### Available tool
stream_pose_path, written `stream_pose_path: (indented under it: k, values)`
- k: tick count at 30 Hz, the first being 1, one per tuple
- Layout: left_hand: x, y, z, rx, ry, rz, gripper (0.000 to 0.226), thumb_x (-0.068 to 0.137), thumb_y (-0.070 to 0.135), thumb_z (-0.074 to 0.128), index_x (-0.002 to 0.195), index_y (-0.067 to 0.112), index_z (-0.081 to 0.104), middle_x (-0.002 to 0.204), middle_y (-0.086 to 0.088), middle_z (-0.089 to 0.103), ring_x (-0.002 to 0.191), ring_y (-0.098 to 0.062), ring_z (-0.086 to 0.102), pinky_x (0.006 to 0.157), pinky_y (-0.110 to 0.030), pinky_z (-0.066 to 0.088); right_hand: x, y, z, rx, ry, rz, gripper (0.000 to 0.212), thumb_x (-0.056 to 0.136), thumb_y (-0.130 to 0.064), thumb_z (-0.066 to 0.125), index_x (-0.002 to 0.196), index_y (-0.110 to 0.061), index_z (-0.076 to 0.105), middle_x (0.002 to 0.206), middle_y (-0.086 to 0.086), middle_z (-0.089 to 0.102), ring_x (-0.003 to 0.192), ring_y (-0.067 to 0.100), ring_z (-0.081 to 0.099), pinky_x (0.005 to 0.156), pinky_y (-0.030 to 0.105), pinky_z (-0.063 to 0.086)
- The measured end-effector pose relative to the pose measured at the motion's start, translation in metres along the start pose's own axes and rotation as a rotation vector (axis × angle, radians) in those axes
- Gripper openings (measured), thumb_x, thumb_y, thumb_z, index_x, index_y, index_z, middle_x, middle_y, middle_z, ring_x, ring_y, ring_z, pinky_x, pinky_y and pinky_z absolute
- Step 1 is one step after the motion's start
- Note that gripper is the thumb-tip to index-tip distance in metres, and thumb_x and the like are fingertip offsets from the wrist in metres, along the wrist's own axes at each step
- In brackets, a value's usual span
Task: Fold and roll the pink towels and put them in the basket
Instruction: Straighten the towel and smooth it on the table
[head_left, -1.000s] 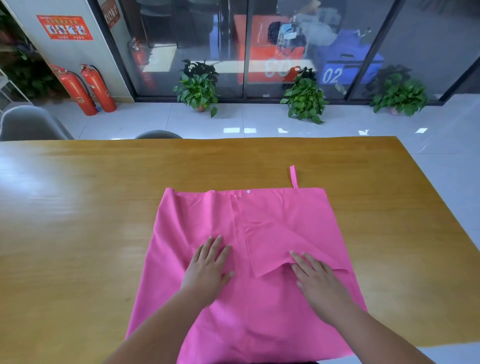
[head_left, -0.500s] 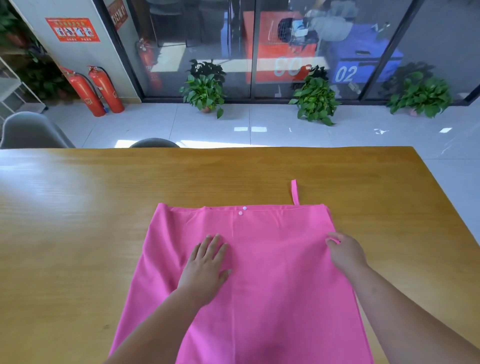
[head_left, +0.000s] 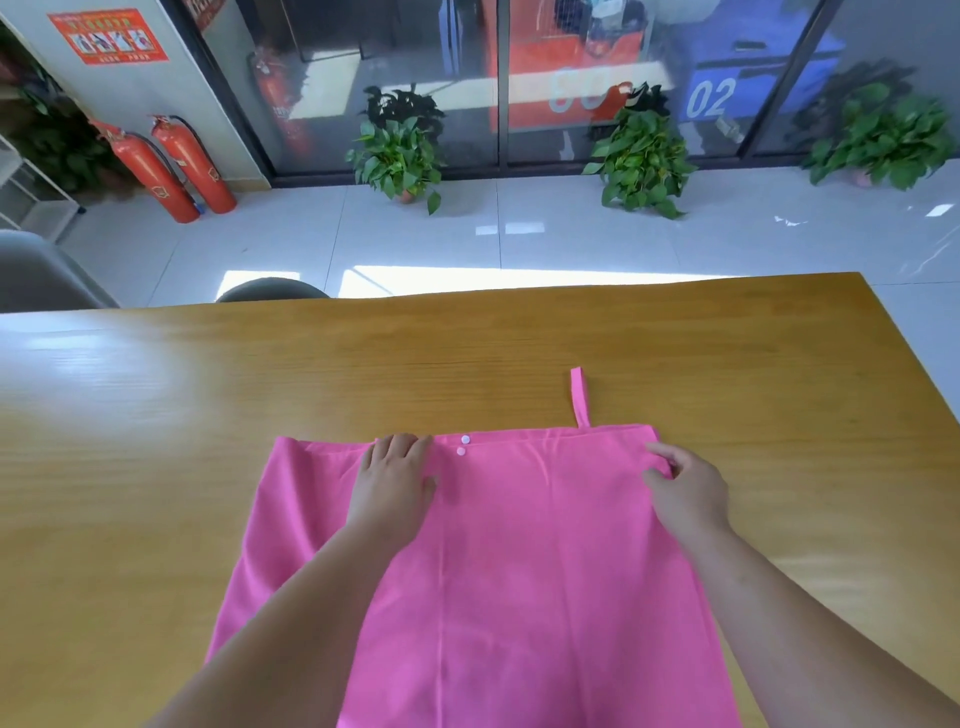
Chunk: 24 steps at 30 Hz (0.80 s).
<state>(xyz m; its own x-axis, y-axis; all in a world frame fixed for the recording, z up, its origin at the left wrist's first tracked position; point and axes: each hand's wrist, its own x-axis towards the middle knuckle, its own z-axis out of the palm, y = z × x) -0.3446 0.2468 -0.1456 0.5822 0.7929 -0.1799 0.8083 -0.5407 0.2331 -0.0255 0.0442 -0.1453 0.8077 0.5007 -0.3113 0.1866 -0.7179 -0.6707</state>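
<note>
1. I see pink towel (head_left: 519, 571) flat on wood surface (head_left: 208, 415), loop tab (head_left: 579, 397) pointing away from me.
2. L hand (head_left: 395, 478): fingers straight, together, pressing towel's far edge, just left of 2 white snaps (head_left: 463, 446).
3. R hand (head_left: 685, 488): fingers curled, pinching towel's right edge nr far corner.

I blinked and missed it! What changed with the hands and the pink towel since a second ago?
The folded-over flap on the right was laid out flat. The left hand slid forward to the pink towel's far edge, lying flat there. The right hand moved out to the far right corner, where its fingers seem to pinch the edge. The towel stays on the table, its loop pointing away.
</note>
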Motion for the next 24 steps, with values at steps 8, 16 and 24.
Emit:
stream_pose_path:
  k: [8,16,24]
  values:
    - [0.048,0.001,-0.006,-0.159,0.128,-0.064,0.005,0.099,0.035,0.067,0.097,0.034,0.071,0.095,0.015,0.063,0.099,-0.017,0.056,0.095,-0.040,0.040,0.020,0.005,0.007,-0.080,0.085,-0.022,0.040,0.097,-0.024,0.073,0.135,-0.030,0.062,0.103,-0.007,0.072,0.088,0.021,0.063,0.079,0.034,0.046]
    - [0.055,0.007,0.008,-0.108,0.095,-0.037,0.030,0.095,0.055,0.068,0.114,0.032,0.069,0.111,0.007,0.060,0.108,-0.021,0.056,0.095,-0.042,0.045,0.030,0.002,0.011,-0.191,0.102,0.011,0.036,0.097,-0.031,0.071,0.131,-0.025,0.062,0.108,-0.002,0.074,0.098,0.030,0.069,0.080,0.038,0.054]
    - [0.073,0.011,-0.004,-0.029,-0.139,-0.042,0.031,0.095,0.063,0.065,0.104,0.034,0.067,0.113,0.005,0.059,0.115,-0.024,0.051,0.102,-0.042,0.042,0.059,-0.013,-0.005,-0.312,-0.056,0.046,0.019,0.093,-0.040,0.078,0.090,-0.021,0.078,0.086,0.001,0.075,0.088,0.029,0.071,0.076,0.033,0.052]
